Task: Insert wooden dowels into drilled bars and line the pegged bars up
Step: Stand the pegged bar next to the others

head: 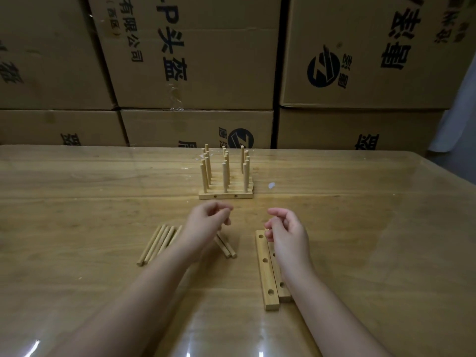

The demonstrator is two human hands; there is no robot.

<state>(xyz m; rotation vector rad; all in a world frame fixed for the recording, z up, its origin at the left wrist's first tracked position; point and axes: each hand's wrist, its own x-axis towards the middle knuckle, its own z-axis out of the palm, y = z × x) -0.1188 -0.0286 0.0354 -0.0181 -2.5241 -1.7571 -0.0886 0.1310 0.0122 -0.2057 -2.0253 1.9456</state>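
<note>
Two empty drilled bars (265, 271) lie side by side, touching, under the right hand (288, 231); that hand hovers with fingers loosely curled, holding nothing. Left hand (206, 220) same, half-curled and empty, above loose dowels (157, 243) lying flat on the table (360, 228). Pegged bars (226, 176) stand packed in a row further back, dowels upright. Cardboard boxes (195, 52) behind
</note>
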